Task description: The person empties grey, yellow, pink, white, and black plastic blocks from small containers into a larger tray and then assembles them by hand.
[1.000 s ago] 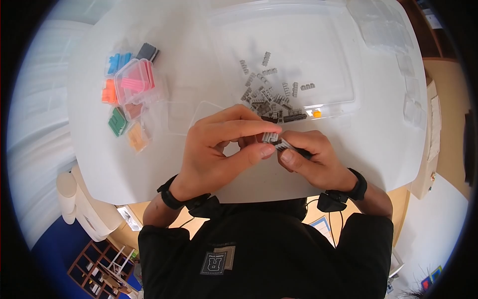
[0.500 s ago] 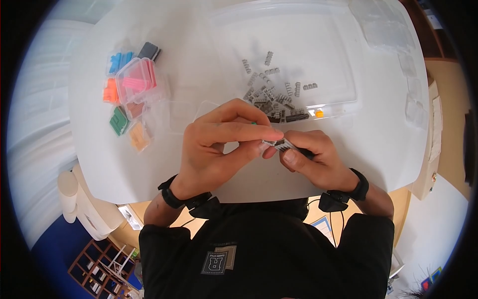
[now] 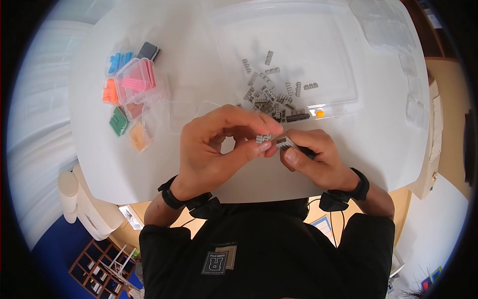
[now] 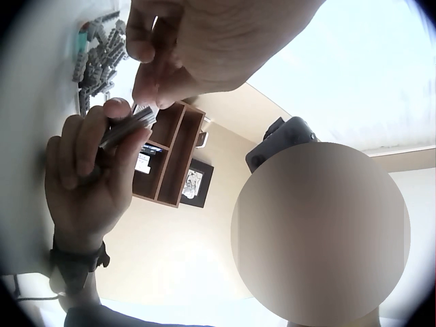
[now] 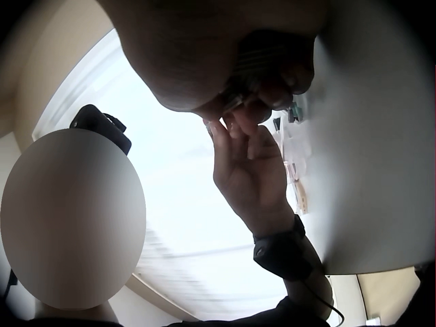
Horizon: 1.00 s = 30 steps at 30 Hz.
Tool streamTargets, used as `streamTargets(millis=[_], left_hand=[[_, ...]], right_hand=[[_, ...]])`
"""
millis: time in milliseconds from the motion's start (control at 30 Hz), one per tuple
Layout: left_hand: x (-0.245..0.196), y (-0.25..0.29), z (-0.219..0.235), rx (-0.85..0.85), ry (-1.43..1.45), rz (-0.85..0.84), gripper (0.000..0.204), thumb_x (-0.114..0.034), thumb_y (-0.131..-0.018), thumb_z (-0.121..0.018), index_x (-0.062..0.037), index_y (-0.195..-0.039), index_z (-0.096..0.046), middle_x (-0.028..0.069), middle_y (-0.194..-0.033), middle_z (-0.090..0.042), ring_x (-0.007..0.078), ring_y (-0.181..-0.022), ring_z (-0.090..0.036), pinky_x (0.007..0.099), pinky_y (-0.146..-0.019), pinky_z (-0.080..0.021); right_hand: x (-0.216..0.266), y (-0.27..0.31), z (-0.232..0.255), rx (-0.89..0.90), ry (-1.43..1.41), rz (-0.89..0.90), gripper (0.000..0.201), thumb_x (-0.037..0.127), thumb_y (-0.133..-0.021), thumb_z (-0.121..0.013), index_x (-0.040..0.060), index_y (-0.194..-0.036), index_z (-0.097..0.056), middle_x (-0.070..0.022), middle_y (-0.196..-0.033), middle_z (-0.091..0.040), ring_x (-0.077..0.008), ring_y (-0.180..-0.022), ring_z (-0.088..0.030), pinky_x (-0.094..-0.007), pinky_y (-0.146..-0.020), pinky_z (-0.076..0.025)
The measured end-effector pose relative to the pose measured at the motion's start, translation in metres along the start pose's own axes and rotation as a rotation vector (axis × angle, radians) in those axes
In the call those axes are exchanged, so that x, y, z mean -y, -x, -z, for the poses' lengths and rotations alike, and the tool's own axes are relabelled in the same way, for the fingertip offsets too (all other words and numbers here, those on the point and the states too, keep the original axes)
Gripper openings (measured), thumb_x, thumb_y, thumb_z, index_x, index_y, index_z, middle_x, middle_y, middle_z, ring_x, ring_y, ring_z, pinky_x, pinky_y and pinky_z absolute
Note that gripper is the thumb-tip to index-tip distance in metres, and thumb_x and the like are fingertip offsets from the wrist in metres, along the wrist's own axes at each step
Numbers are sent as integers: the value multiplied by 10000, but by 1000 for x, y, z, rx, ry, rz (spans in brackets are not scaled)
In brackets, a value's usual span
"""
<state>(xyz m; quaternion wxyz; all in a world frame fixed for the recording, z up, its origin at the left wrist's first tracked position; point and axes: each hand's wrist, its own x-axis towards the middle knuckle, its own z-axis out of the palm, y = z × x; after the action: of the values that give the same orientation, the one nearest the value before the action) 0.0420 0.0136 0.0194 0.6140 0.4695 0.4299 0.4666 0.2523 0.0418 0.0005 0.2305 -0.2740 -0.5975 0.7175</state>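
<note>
My left hand [image 3: 211, 142] pinches a small light-grey toy brick [image 3: 262, 139] with ridged sides between thumb and fingertips. Just to its right, my right hand [image 3: 316, 154] grips a bundle of grey ridged strips [image 3: 285, 143], whose light end points toward the left fingers. In the left wrist view the bundle [image 4: 126, 129] lies between the right thumb and curled fingers. A narrow gap separates brick and bundle in the head view. Beyond the hands, a pile of similar grey bricks [image 3: 269, 94] is spread on the table.
On the left stand clear boxes with pink pieces [image 3: 134, 79], orange pieces [image 3: 110, 91], blue pieces [image 3: 119, 62] and green pieces [image 3: 118, 122]. A small yellow-orange piece [image 3: 320, 113] lies right of the pile. Clear plastic containers [image 3: 383, 27] sit at the far right of the white table [image 3: 184, 55].
The left fingers closed in over the end of the bundle, then drew back left with the small brick showing between them. My right hand has stayed nearly still, gripping the bundle.
</note>
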Motion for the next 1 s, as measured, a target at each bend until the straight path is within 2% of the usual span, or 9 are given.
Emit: streamTargets(millis=[67, 200, 267, 500, 567, 700, 767, 900, 1000], left_hand=[[1, -2, 2, -2, -153, -97, 207, 113, -751, -629, 21, -931, -585, 147, -946, -597, 155, -829, -591, 245, -655, -491], [0, 0, 1, -18, -96, -62, 228, 121, -735, -635, 17, -932, -586, 133, -946, -575, 154, -847, -566, 246, -676, -484], [-2, 0, -3, -30, -137, -105, 222, 131, -738, -623, -9, -910, -620, 86, -915, -600, 98, -757, -588, 207, -635, -465], [1, 1, 0, -119, -201, -189, 210, 125, -739, -649, 5, -906, -605, 122, -913, -646, 109, -728, -599, 214, -608, -476], [-2, 2, 1, -190, -186, -197, 197, 120, -756, -635, 15, -912, -575, 137, -887, -664, 119, -716, -619, 214, -579, -474], [-5, 2, 1, -179, -179, -189, 206, 114, -777, -614, 19, -939, -529, 140, -854, -670, 122, -677, -627, 205, -563, -470], [-4, 1, -2, -189, -126, -163, 214, 106, -791, -598, 12, -952, -494, 152, -866, -676, 109, -637, -613, 194, -547, -455], [1, 3, -2, -142, -96, -166, 206, 102, -798, -584, 5, -946, -480, 160, -896, -682, 102, -629, -607, 189, -544, -445], [3, 3, -1, -108, -135, -162, 211, 103, -793, -585, -2, -938, -473, 162, -904, -688, 95, -659, -602, 188, -543, -437]], right_hand=[[-1, 1, -1, -26, -58, -44, 232, 188, -950, -528, -25, -991, -611, -36, -656, -518, -105, -603, -455, -253, -574, -378], [3, 0, -1, -31, -100, -57, 224, 172, -951, -520, -24, -1021, -603, -30, -657, -522, -102, -606, -467, -249, -576, -379], [2, 1, -1, -32, -131, -38, 210, 156, -950, -513, -25, -1032, -584, -31, -658, -522, -98, -606, -474, -249, -573, -379], [-4, 0, -4, 0, -113, -27, 171, 125, -944, -517, -28, -1005, -561, -36, -662, -519, -94, -600, -473, -248, -561, -378], [-9, 0, -6, -23, -85, 34, 210, 157, -953, -481, -4, -1010, -603, -23, -616, -534, -73, -550, -481, -227, -511, -340], [-2, 0, -2, 23, -81, -11, 249, 207, -967, -466, 0, -1037, -586, -29, -635, -548, -86, -539, -471, -224, -514, -346], [-2, -2, -1, 41, -284, -157, 354, 308, -991, -412, -4, -1109, -531, -61, -702, -572, -101, -520, -468, -223, -507, -365], [-6, -4, 6, 57, -523, -171, 480, 441, -999, -316, 45, -1228, -459, -69, -851, -588, -87, -550, -520, -198, -466, -310], [-7, -6, 8, 72, -612, -190, 487, 440, -999, -309, 41, -1233, -461, -72, -847, -590, -90, -550, -522, -195, -455, -306]])
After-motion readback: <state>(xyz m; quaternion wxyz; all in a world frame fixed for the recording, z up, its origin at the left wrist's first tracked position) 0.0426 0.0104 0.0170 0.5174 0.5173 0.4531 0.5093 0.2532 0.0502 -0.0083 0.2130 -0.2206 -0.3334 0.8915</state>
